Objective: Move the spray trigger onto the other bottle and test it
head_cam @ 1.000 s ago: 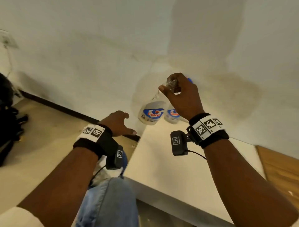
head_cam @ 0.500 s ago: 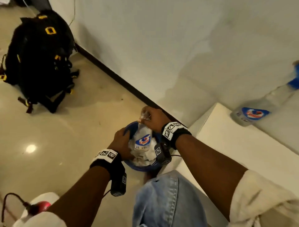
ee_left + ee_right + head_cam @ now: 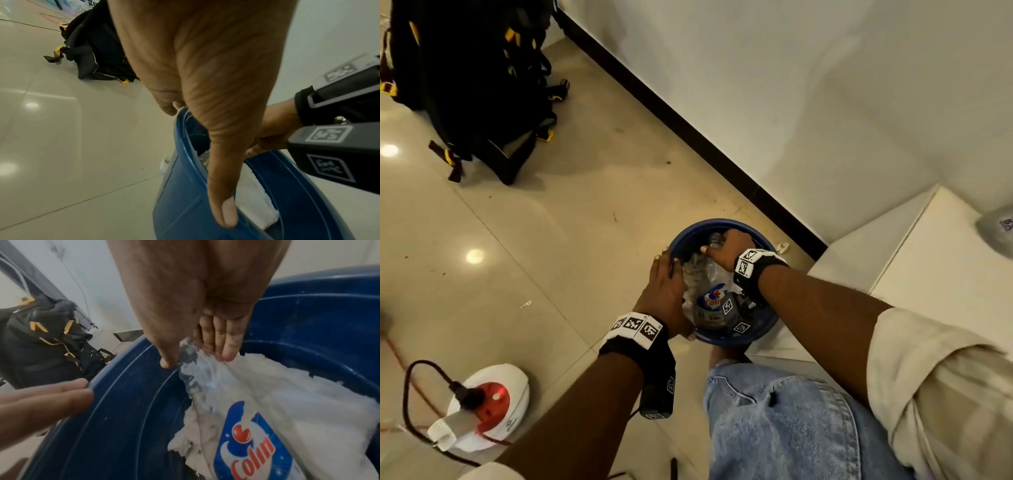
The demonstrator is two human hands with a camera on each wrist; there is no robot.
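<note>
Colin bottle (image 3: 710,298), its neck bare of any trigger, lies tilted on white crumpled paper (image 3: 308,402) inside the blue bin (image 3: 763,329), the right hand (image 3: 726,248) gripping its neck while the flat left hand (image 3: 666,291) apparently steadies the rim.

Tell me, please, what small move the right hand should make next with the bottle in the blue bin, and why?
Probably let go and draw the right hand up out of the blue bin. The clear bottle, with no trigger on its neck, already lies inside the bin on crumpled white paper, and the left hand steadies the rim. The other bottle waits on the white table.
</note>
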